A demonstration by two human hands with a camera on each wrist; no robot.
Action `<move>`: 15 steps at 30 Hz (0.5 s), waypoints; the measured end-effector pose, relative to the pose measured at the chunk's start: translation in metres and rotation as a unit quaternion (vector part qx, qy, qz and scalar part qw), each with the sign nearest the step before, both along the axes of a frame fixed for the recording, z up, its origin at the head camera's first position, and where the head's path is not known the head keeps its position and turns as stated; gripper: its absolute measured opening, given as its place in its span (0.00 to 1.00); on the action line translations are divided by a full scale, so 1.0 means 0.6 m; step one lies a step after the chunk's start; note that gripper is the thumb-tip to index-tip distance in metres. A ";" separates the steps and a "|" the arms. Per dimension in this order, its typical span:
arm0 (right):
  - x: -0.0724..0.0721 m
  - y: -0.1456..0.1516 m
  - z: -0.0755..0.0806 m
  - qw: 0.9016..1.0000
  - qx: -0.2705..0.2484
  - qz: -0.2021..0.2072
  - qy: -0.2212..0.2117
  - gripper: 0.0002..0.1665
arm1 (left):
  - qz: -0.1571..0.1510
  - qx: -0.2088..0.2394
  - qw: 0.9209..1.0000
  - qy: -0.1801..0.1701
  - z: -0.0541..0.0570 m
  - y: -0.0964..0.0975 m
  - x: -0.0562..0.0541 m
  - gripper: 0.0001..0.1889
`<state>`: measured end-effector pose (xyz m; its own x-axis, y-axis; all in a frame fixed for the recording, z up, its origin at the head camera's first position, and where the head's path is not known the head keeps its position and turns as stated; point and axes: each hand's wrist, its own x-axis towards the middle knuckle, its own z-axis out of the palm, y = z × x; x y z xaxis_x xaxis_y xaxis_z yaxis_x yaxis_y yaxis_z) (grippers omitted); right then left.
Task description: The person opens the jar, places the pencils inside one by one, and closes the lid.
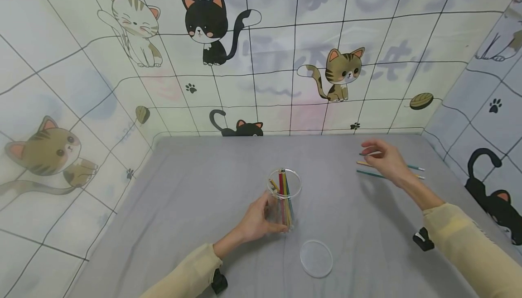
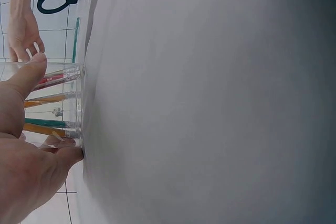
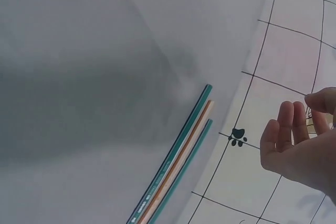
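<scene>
A clear jar (image 1: 301,183) stands upright on the grey cloth, and several coloured pencils (image 1: 286,198) lean inside it. My left hand (image 1: 254,218) grips the jar's side from the left, thumb low near its base. In the left wrist view, the pencils' ends show through the jar wall (image 2: 80,103) beside the thumb. Over at the right, my right hand (image 1: 385,161) hovers above three loose pencils, fingers loosely bent and holding nothing. Two of these are green, one the near green pencil (image 3: 184,129); between them lies an orange-striped pencil (image 3: 195,132).
A clear round lid (image 1: 316,258) lies flat on the cloth in front of the jar. Behind the table and along both sides hang white gridded sheets (image 1: 269,53) printed with cartoon cats. The table's back edge (image 1: 310,136) runs just beyond the loose pencils.
</scene>
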<state>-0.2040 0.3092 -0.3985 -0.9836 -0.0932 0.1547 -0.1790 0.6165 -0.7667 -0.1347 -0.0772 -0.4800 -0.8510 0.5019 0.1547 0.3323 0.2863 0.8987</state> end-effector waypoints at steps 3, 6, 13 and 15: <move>-0.003 0.006 -0.005 1.000 0.004 -0.004 0.000 0.21 | 0.002 0.001 1.000 0.000 0.001 0.000 0.000 0.45; -0.006 0.012 -0.011 1.000 0.011 -0.008 -0.005 0.21 | 0.003 0.003 1.000 -0.002 0.002 0.000 0.001 0.45; -0.011 0.025 -0.030 0.999 0.038 -0.019 -0.014 0.21 | 0.004 0.000 1.000 0.001 0.003 0.000 0.000 0.40; -0.011 0.029 -0.034 0.999 0.041 -0.019 -0.019 0.22 | 0.004 -0.001 1.000 0.006 0.003 0.000 0.000 0.38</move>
